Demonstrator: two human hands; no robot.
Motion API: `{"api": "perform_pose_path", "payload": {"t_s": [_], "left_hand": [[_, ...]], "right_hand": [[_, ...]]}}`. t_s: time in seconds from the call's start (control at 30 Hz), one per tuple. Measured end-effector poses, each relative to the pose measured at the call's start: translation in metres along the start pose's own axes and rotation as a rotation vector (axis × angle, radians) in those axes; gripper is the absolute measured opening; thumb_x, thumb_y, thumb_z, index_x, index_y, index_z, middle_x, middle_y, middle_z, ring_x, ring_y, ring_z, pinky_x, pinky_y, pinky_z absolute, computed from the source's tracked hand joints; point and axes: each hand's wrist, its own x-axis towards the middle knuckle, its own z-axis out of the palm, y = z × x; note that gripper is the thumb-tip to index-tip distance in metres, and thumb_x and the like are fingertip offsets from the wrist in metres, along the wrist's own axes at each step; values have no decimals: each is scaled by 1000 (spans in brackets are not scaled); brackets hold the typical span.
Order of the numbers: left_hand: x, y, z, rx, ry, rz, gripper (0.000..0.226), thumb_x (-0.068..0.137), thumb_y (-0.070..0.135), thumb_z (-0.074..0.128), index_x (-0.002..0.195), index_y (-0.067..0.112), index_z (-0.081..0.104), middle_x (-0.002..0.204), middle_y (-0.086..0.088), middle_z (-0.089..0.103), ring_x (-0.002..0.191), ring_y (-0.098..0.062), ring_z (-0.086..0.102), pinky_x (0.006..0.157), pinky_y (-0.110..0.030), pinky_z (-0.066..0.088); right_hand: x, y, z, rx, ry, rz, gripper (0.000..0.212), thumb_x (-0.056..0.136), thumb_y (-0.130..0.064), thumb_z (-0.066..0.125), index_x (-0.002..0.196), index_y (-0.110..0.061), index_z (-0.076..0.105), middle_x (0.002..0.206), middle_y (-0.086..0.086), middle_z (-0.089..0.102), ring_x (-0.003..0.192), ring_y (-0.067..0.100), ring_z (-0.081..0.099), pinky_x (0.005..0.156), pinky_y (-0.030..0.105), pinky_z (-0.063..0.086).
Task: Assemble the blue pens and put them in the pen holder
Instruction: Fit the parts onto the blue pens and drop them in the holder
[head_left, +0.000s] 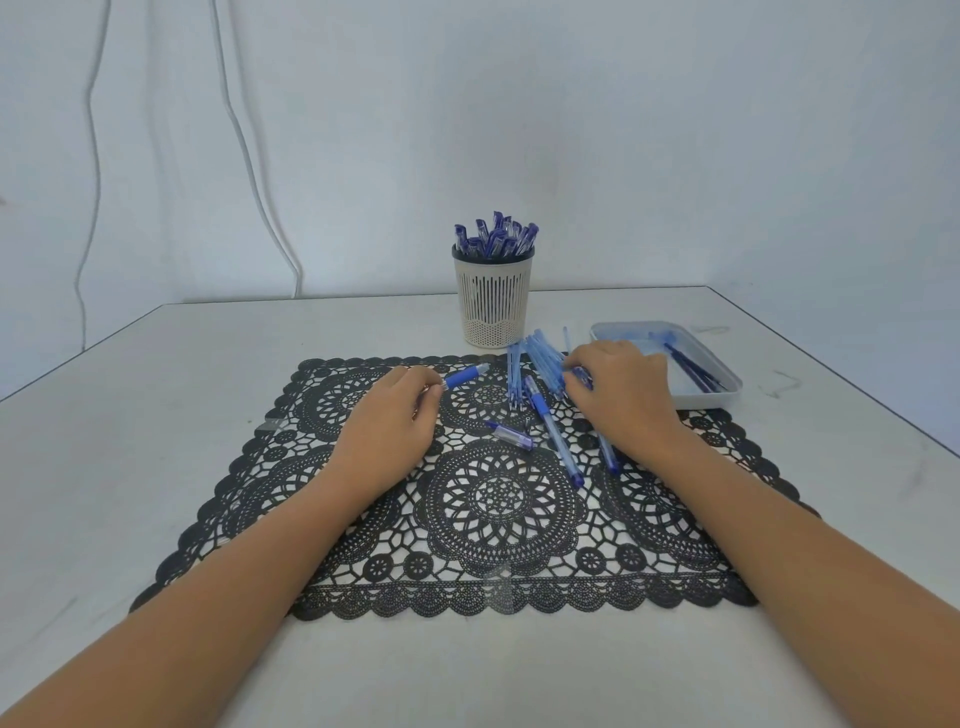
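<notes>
Blue slim barrel in left hand grip; right hand grip pinches cap.

Two hands: the left hand and the right hand. One pen part pokes out of the left fingers. One loose cap lies between the two sets of fingers. Two long pens lie just nearer than the right fingers: the left pen and the right pen. One heap of pale barrels sits at the right fingertips, too tangled to count. Beyond the fingers stands one pen holder with roughly a dozen capped pens. One tray, one mat, one table.
</notes>
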Motion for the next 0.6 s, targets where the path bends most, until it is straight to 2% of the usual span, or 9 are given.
{"api": "perform_pose_path", "payload": {"t_s": [0.07,0.17,0.3,0.4,0.53,0.6], "left_hand": [[0,0,0,4,1,3,20,96,22,44,106,13,58,82,6,48,75,-10,43,67,-23,30],[0,0,0,0,1,5,19,96,22,44,105,13,58,80,8,46,74,-9,42,67,-23,30],[0,-1,0,-1,-1,9,19,96,22,44,105,13,58,80,8,46,72,-8,42,66,-23,30],[0,-2,1,-1,-5,8,19,96,22,44,105,14,58,78,11,44,70,-5,41,64,-23,29],[0,-1,1,3,-20,9,19,96,23,44,105,14,57,80,9,46,72,-8,43,63,-23,30],[0,-1,1,7,-30,8,18,96,23,44,105,14,57,82,6,48,73,-10,44,64,-24,31]], "right_hand": [[0,0,1,-48,-74,-22,28,94,-33,44,114,-24,62,120,-4,58,113,19,47,87,37,31],[2,5,0,-20,-145,-8,29,94,-36,44,114,-26,62,121,-4,58,114,20,46,90,39,32],[8,22,-11,64,-30,105,28,94,-31,46,111,-21,66,112,2,64,105,23,54,90,41,39],[12,41,-21,-10,12,247,30,94,-27,43,112,-19,65,114,7,62,108,28,52,90,42,37],[14,62,-28,-128,-128,431,31,94,-26,37,105,-14,63,111,12,60,110,32,47,90,41,34],[14,68,-26,-163,-224,499,32,94,-25,35,108,-12,60,115,13,57,114,32,43,92,40,32]]}}
